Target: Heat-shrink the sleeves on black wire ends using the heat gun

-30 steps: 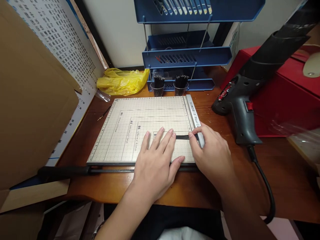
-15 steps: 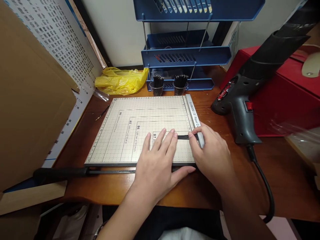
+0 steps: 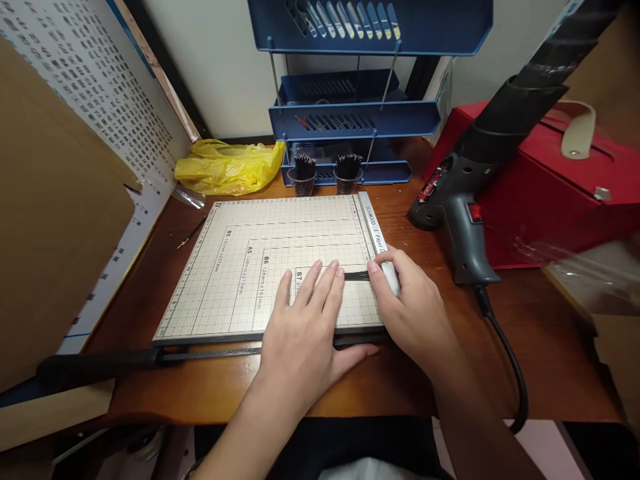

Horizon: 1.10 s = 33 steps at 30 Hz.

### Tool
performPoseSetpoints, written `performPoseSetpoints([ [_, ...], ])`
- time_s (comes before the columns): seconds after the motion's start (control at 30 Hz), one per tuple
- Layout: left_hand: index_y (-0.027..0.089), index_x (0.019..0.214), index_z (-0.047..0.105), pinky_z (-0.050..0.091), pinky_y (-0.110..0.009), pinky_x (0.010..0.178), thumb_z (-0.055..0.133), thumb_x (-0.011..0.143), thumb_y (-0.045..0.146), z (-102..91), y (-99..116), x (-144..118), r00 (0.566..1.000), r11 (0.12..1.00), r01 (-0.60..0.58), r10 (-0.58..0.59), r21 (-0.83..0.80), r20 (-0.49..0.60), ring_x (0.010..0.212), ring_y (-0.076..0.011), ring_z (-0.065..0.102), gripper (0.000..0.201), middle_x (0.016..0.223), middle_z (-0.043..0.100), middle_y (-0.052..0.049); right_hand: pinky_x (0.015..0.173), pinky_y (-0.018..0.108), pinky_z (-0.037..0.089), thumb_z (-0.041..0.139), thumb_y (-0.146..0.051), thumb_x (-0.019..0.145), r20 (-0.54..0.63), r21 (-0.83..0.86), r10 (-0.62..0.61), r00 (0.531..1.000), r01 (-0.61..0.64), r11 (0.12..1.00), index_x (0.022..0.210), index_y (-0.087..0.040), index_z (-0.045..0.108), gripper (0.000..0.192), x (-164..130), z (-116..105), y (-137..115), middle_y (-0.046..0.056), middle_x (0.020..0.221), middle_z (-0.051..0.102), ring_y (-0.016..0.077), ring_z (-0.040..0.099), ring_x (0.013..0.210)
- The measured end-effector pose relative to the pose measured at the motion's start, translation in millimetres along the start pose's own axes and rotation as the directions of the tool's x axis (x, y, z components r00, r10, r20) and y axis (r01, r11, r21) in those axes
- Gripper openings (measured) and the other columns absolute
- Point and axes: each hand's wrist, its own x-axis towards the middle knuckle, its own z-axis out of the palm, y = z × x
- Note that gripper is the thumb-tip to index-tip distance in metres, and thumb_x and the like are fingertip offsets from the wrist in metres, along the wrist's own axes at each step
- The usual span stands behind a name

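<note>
A bundle of thin black wires [image 3: 356, 276] lies crosswise on the gridded board of a paper cutter [image 3: 240, 273]. My left hand [image 3: 303, 323] rests flat on the board, fingers stretched out and lying over the left part of the bundle. At the cutter's metal ruler strip [image 3: 376, 230], my right hand [image 3: 413, 300] pinches the right end of the wires between thumb and fingers. The wire ends are hidden under both hands. Along the near edge runs the cutter's black handle [image 3: 100, 365] with its blade arm, lying low.
Two clear cups [image 3: 303, 183] of upright black wires stand behind the board, before a blue tray rack [image 3: 355, 121]. A yellow plastic bag [image 3: 227, 167] lies left of them. To the right are a heat gun [image 3: 460, 220] with its cord and a red box [image 3: 540, 193].
The whole view has shifted, so everything appears further left. My right thumb and fingers have closed a little over the wires; my left hand stays on the board.
</note>
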Motion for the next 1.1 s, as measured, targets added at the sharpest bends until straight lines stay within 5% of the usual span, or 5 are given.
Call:
performPoseSetpoints([
  [0.13,0.008,0.155,0.039,0.032,-0.063,0.12,0.05,0.089,0.08,-0.1,0,0,1.0,1.0,-0.016,0.016,0.021,-0.013,0.15,-0.0359,0.039,0.099,0.164,0.036,-0.01,0.095,0.046,0.051,0.051,-0.049,0.1,-0.204,0.22,0.032,0.978,0.014,0.976,0.125,-0.027,0.059,0.034,1,-12,5,0.009,0.127,0.07,0.0275,0.067,0.114],
  [0.3,0.006,0.155,0.039,0.033,-0.064,0.119,0.055,0.087,0.078,1.2,-2,0,0.999,0.998,-0.029,0.031,0.049,-0.029,0.149,-0.0362,0.04,0.1,0.163,0.036,-0.01,0.106,0.052,0.048,0.06,-0.043,0.095,-0.479,-0.079,-0.034,0.877,-0.004,0.997,0.133,-0.024,0.06,0.042,13,-42,30,0.012,0.13,0.067,0.0319,0.063,0.121],
  [0.53,0.007,0.155,0.039,0.035,-0.064,0.117,0.056,0.091,0.072,3.1,-1,-1,0.998,0.998,-0.018,0.021,0.052,-0.064,0.148,-0.0355,0.042,0.093,0.163,0.036,-0.009,0.107,0.065,0.044,0.066,-0.053,0.088,-0.332,-0.258,0.11,0.937,-0.202,0.945,0.16,-0.024,0.034,0.084,29,-63,61,0.021,0.155,0.047,0.0447,0.053,0.136],
  [0.7,0.007,0.154,0.041,0.035,-0.064,0.117,0.055,0.092,0.069,1.7,0,0,0.997,0.999,-0.019,0.021,0.03,-0.071,0.148,-0.0365,0.042,0.089,0.163,0.038,-0.01,0.099,0.062,0.05,0.065,-0.047,0.089,-0.292,-0.323,0.106,0.951,-0.202,0.925,0.156,-0.022,0.04,0.075,38,-71,69,0.02,0.135,0.065,0.0449,0.064,0.121],
  [1.1,0.007,0.154,0.042,0.035,-0.063,0.118,0.059,0.091,0.068,3.5,-1,0,0.997,1.0,-0.014,0.015,0.015,-0.079,0.148,-0.0362,0.043,0.089,0.162,0.039,-0.01,0.091,0.058,0.052,0.052,-0.038,0.095,-0.209,-0.447,0.057,0.976,-0.147,0.882,0.16,-0.023,0.038,0.067,43,-70,73,0.021,0.131,0.062,0.0422,0.065,0.113],
])
